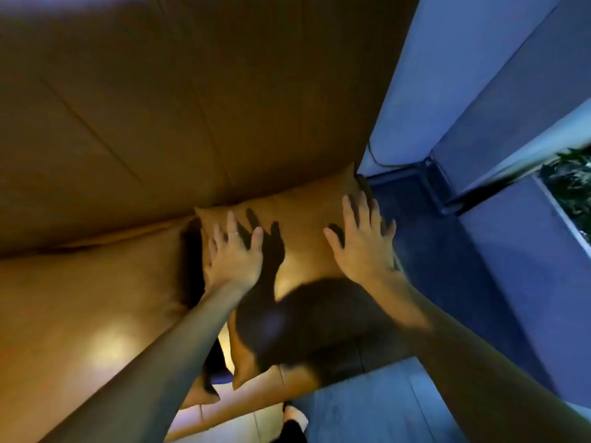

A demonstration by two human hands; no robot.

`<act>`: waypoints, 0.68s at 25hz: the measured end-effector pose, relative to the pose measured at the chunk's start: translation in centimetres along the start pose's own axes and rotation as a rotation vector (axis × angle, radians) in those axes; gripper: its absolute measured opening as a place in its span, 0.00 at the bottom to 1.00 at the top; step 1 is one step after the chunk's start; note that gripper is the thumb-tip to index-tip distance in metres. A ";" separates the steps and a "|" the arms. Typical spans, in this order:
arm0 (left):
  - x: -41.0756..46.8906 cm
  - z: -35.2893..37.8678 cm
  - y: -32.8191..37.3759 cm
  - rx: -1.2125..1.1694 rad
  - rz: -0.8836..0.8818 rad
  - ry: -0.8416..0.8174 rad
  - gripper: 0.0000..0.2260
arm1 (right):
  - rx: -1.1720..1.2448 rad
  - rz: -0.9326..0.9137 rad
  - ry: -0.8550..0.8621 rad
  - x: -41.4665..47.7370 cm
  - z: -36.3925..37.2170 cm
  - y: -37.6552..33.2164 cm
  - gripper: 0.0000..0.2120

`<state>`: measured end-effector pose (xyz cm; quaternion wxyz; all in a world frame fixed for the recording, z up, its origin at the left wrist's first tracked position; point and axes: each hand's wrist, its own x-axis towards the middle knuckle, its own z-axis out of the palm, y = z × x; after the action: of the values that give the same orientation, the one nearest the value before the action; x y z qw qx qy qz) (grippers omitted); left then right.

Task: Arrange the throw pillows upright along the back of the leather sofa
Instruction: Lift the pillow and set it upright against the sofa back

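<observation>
Tan, smooth pillow [300, 225] leans against the sofa [96, 298] back at its right end. Left hand [233, 257] and right hand [364, 247], fingers spread flat, press its face.

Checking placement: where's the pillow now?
Head view, centre-right: the pillow leans at the sofa's right end, both open hands on it.

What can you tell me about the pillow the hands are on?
The pillow is tan and smooth, like leather, with pointed corners. It sits at the sofa's right end, its top edge against the backrest. The left hand and right hand lie on it, fingers spread. A dark shadow covers its lower half, so that part is hard to see.
</observation>
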<state>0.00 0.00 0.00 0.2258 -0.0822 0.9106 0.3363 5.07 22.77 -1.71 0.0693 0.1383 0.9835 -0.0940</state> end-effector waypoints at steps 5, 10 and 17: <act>3.2 3.1 -3.9 -0.436 -0.249 -0.050 0.36 | 0.208 0.161 -0.251 1.6 4.2 2.1 0.41; 4.9 2.3 -4.4 -0.844 -0.414 0.024 0.36 | 0.916 0.522 -0.252 4.7 4.2 3.8 0.47; 3.7 0.4 -2.3 -0.973 -0.522 0.040 0.31 | 1.229 0.674 -0.238 5.6 1.1 4.7 0.44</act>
<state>-2.46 -1.47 -3.29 0.2203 -0.4066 0.6036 0.6494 1.21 28.38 -4.49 0.1111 0.4378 0.6419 -0.6196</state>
